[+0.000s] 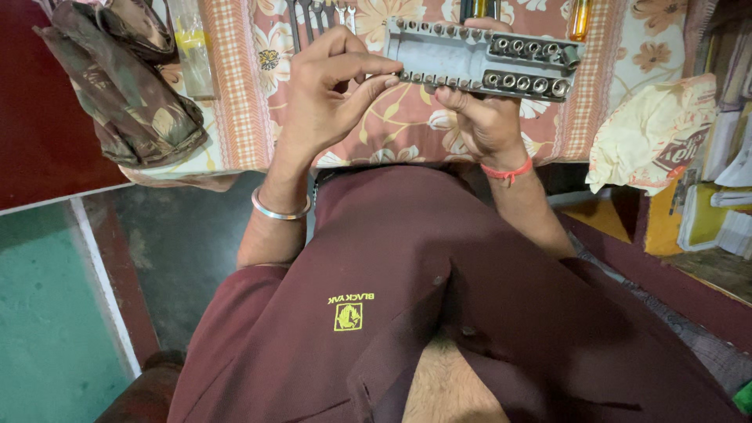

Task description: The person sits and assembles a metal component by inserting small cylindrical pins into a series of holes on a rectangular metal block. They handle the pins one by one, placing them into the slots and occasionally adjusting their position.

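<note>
Both hands hold the grey socket rack (pixel 478 56) with its long axis left-right: right hand (pixel 486 117) grips underneath, left hand (pixel 325 94) pinches its near-left bit row.

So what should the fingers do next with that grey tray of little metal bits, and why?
Probably pinch one small bit and lift it out. The left hand has its thumb and forefinger tips right on the near row of bits in the grey socket holder, while the right hand grips the holder from below, above the flowered cloth. No bit looks pulled out yet.
</note>
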